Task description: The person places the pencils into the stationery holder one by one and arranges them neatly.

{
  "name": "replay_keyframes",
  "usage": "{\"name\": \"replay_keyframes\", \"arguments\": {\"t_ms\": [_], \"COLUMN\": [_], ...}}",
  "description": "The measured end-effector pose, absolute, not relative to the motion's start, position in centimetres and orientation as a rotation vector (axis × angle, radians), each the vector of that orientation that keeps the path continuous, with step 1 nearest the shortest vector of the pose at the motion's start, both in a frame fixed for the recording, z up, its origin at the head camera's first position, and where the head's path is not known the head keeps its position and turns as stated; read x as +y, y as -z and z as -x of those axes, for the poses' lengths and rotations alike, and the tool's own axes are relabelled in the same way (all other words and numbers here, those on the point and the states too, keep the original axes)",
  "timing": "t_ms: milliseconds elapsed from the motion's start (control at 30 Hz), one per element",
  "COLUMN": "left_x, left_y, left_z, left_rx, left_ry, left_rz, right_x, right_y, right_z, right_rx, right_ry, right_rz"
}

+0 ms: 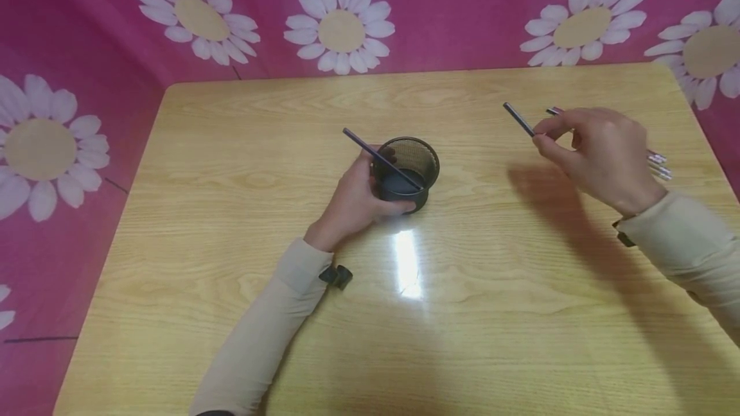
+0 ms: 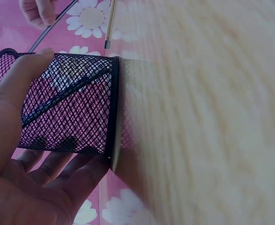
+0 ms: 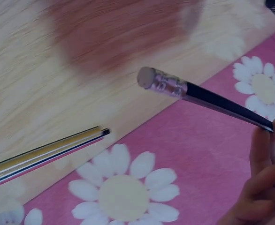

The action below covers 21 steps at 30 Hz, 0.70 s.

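Observation:
My left hand (image 1: 355, 194) grips a black mesh pencil cup (image 1: 417, 154) by its side, thumb and fingers around it. The cup stands upright on the table. One dark pencil (image 1: 376, 154) leans inside it, its upper end sticking out to the left; the left wrist view shows its lower part through the mesh (image 2: 76, 112). To the right, above the table, my right hand (image 1: 604, 156) pinches a second dark pencil (image 3: 222, 104) between thumb and fingertips. That pencil's eraser end (image 3: 147, 78) shows in the right wrist view.
Several pencils (image 3: 43, 153) lie together on the wooden table (image 1: 462, 339), partly hidden beneath my right hand in the head view. A pink cloth with white flowers (image 1: 451, 11) hangs behind the table and at its left side. Light glares off the tabletop in front of the cup.

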<state>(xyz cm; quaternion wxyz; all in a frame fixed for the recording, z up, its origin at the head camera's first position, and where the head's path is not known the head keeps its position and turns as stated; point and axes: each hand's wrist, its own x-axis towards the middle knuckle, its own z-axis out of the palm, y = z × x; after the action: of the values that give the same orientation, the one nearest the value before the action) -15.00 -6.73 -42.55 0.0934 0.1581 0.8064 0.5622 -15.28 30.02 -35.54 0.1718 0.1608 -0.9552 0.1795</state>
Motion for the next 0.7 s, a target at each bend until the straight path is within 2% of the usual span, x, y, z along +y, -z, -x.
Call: {"name": "replay_keyframes", "arguments": {"t_ms": [700], "left_x": [-7.1], "left_y": [44.0], "left_z": [15.8], "left_rx": [2.379], "left_ry": [-1.668], "left_rz": [-0.454], "right_x": [23.9], "right_y": [33.6], "right_z": [15.1], "right_rx": [-2.395], "right_ry": [-0.894], "right_rz": [-0.755]}}
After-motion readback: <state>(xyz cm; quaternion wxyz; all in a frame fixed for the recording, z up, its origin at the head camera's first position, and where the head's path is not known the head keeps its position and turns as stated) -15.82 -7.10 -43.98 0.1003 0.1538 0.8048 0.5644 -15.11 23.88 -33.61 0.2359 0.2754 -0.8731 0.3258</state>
